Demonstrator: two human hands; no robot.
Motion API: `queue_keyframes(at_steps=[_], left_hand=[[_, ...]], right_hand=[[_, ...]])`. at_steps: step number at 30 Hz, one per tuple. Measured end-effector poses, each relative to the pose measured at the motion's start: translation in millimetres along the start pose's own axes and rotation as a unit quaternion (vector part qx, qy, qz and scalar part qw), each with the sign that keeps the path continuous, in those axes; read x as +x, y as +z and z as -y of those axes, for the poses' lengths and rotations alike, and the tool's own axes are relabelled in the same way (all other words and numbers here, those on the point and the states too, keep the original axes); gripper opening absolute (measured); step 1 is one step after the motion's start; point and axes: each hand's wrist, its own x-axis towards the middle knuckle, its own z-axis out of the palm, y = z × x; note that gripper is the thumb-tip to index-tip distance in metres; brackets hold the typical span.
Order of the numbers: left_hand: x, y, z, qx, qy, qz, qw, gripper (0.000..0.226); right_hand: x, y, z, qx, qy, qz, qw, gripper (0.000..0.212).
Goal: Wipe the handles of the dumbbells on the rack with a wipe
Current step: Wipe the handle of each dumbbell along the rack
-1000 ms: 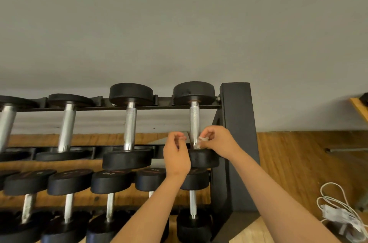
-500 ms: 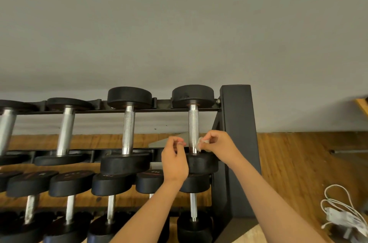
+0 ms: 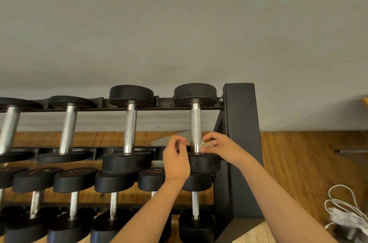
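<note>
Right hand still pinches wipe; handle lies front-to-back.

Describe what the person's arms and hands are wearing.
Both forearms are bare to the frame's edge; no sleeve shows. The left hand and right hand wear no gloves, and no watch, band or ring is visible.

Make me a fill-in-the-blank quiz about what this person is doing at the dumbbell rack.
1. The wipe is pressed to the handle of a dumbbell on the ____ row of the rack.
2. The hand pinching the wipe is the person's ____ one.
3. The coiled cable lying on the wooden floor is ____ in colour.

Missing words: top; right; white.
</note>
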Motion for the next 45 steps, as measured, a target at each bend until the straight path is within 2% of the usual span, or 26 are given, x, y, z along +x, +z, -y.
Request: queue_keyframes(at_steps=[4,8,13,16,20,24,32,37,42,45], left_hand=[[-1,0,-2,-0.002,0.002,0.001,1.0,0.019],[0,0,-1,-0.004,-0.003,0.002,1.0,0.019],[1,0,0,-0.005,-0.005,0.005,1.0,0.019],[0,0,0,-0.001,-0.005,0.008,1.0,0.019],[1,-1,0,0.001,-0.004,0.008,1.0,0.018],[0,-1,0,0.004,-0.005,0.01,1.0,0.018],[0,-1,-2,0.002,-0.003,0.012,1.0,0.02],[1,-1,-1,0.003,-0.006,0.017,1.0,0.02],[1,-1,0,0.011,0.003,0.015,1.0,0.02],[1,-1,0,0.009,0.0,0.015,1.0,0.021]], right_hand=[[3,-1,1,-0.006,0.016,0.01,1.0,0.041],[2,-2,7,-0.014,0.011,0.015,1.0,0.043],[2,-4,4,0.042,0.006,-0.032,0.999,0.043],[3,-3,-1,0.052,0.014,-0.061,0.997,0.036],[-2,-7,-3,0.037,-0.016,-0.032,0.999,0.012],[-4,-14,-2,0.056,-0.008,-0.017,0.998,0.018],[4,-4,5,0.02,0.009,0.017,1.0,0.044],[3,-14,9,-0.02,0.002,0.057,0.998,0.033],[2,-27,10,0.109,0.054,0.087,0.989,0.026],[3,-24,9,0.072,0.04,0.079,0.993,0.028]])
